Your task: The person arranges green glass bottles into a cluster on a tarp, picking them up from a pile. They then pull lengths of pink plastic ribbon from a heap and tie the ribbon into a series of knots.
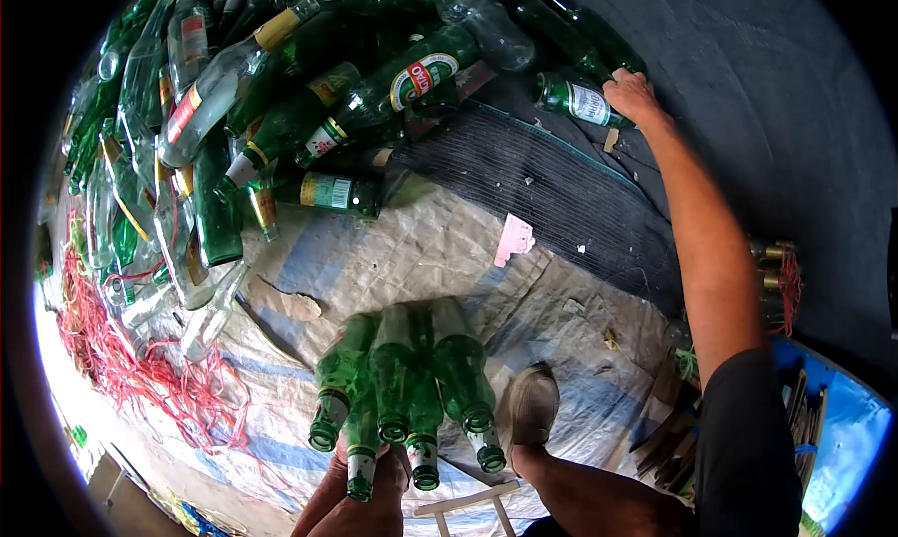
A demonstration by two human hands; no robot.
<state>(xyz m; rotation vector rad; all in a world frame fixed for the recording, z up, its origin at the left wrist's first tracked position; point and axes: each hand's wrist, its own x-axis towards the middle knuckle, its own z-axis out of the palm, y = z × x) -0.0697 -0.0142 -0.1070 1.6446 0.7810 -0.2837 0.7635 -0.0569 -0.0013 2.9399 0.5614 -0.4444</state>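
Observation:
My right hand (631,95) reaches out at the upper right, its fingers curled on the near end of a dark green bottle (608,41). Just beside it lies a green bottle with a white label (589,104). Several green bottles (402,364) stand close together at the lower middle, necks towards me. Bare skin shows behind their necks at the bottom; whether it is my left hand or a leg is unclear, and no left fingers can be made out.
A large heap of green and clear bottles (220,79) fills the upper left. Red string (159,378) lies tangled at the left. My shod foot (534,406) is right of the grouped bottles. A pink paper scrap (514,239) lies on the woven sheet (412,247).

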